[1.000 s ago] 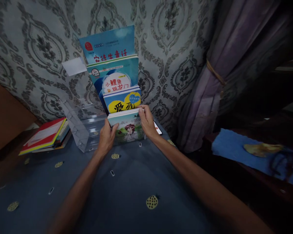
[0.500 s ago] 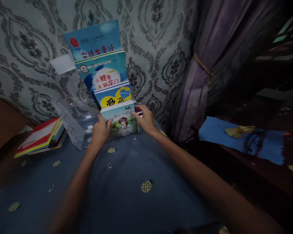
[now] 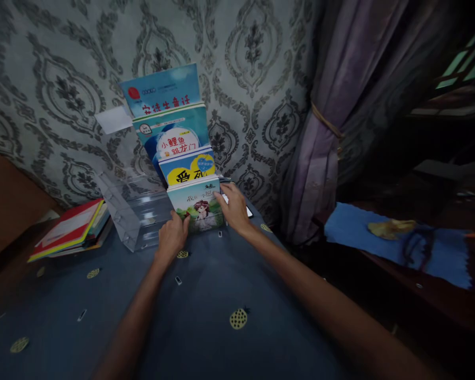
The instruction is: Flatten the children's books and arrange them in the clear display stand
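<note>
Far left, the stack of folders and books (image 3: 69, 227) is staying put beside the clear rack (image 3: 121, 214). Left hand (image 3: 173, 235) is sitting lower than a second ago, now by the front book's lower left corner, thumb and index parted; can't tell if they're actually pinching. Front book (image 3: 198, 203) is standing in the lowest tier, the other books stepping up behind it, same order as before. Right hand (image 3: 233, 207) is sitting down the right edge, off the top corner it was on; thumb is showing at the cover edge, fingers spread from it, grip unclear in this dim light. Phone (image 3: 249, 212) is peeking out just beyond. Reads as the book being seated, hands just squaring it.
</note>
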Demonstrator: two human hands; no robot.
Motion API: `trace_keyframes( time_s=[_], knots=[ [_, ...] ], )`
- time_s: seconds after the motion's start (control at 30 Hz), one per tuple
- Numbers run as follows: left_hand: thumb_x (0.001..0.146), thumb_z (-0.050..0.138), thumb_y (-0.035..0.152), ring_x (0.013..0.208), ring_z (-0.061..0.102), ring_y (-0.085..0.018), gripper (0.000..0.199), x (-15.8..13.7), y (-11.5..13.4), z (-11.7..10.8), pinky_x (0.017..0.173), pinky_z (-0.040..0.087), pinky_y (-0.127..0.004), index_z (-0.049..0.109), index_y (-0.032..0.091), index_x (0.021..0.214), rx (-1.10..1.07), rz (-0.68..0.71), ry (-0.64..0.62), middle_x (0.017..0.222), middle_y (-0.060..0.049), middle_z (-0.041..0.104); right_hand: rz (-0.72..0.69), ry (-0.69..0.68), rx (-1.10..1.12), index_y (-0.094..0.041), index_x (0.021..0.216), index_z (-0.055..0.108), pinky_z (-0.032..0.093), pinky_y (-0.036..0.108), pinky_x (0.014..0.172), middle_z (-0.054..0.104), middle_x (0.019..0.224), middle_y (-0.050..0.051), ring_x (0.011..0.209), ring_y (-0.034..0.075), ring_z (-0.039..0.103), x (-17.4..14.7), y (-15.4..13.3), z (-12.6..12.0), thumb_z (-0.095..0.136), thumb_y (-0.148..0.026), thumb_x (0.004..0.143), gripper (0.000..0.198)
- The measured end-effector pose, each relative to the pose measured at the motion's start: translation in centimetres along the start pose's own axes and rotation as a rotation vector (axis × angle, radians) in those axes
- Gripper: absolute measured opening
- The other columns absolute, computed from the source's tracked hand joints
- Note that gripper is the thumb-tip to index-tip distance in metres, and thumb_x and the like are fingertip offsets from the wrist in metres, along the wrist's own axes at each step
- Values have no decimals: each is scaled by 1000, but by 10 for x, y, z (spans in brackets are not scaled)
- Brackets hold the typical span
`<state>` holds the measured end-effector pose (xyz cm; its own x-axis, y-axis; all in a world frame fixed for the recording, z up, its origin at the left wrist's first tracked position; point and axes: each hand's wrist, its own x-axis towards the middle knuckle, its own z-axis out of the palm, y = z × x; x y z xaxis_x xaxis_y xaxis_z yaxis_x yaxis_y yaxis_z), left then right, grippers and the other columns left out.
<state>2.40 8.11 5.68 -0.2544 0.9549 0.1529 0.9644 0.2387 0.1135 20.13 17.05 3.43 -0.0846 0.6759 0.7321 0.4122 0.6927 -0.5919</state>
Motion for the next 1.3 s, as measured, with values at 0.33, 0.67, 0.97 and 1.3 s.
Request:
trace_keyframes(
  time_s=[0.33,0.67,0.97,1.3],
  knots=[
    [103,38,44,99,73,-36,50,3,-3,8,79,52,-39,45,5,133,-29,14,58,102,-26,73,-27,-22,-28,-20,122,66,49,49,97,66,117,16,113,33,60,-2,1,2,42,-38,100,38],
    [101,43,37,98,73,-34,41,-1,-4,3,78,51,-36,41,8,130,-135,27,93,103,-22,73,-31,8,-163,-20,116,67,50,42,81,61,93,11,90,30,57,-7,-1,5,45,-33,97,32],
    [100,47,26,96,72,-30,17,2,-5,1,77,52,-35,41,17,114,-280,81,193,104,-18,71,-19,-32,-136,-20,109,67,48,38,71,64,87,10,82,28,59,-5,-3,1,46,-37,96,30],
    [101,42,21,93,73,-31,27,-1,-4,-8,78,52,-36,41,11,126,-261,44,122,100,-19,73,9,-32,-88,-20,96,66,49,35,69,63,84,8,79,26,60,-5,-10,-2,48,-36,93,25]
  ],
)
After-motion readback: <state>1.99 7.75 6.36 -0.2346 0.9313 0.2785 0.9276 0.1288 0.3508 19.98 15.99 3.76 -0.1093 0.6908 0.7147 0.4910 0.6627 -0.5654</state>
